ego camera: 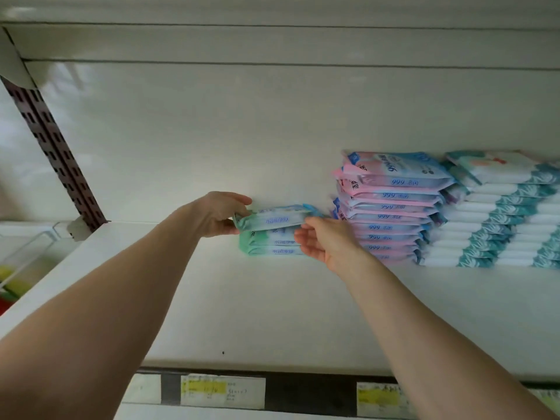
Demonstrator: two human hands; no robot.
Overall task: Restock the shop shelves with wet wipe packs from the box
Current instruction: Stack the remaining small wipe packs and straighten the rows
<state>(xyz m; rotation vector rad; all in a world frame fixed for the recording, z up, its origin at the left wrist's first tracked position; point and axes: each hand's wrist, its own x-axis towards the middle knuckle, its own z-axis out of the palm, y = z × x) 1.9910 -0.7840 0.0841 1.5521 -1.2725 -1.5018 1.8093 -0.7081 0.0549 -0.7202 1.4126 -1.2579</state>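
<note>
- The left hand (216, 213) grips the left end of a wet wipe pack (274, 218). Its thumb lies over the top edge and its fingers are curled round the end.
- The right hand (321, 241) holds the same pack at its right end. The thumb tip is on the upper corner and the fingers are curled just beneath the front edge, with the palm turned to the left.
- The wet wipe pack spans the gap between the two hands. It lies flat, long side across the view, with its blue lettering facing forward.
- The pack sits on top of a short green stack (269, 244) of like packs. It is tilted slightly, and whether it rests fully on that stack I cannot tell.
- The green stack stands on the shelf (242, 298) close to the back panel (212, 116). The right hand's fingers cover its right front corner.
- Just to the right stands a taller pink stack (391, 207) of packs marked 999, near the right hand's knuckles but apart from them.
- Further right, touching the pink stack, is a white and teal stack (497, 219) of about the same height.
- Both forearms reach up from the lower corners over the front of the shelf.
- Along the shelf's front edge are two price labels with yellow patches, the left label (222, 388) and the right label (378, 395).
- A dark slotted upright (51, 140) runs down the left side behind the shelf.
</note>
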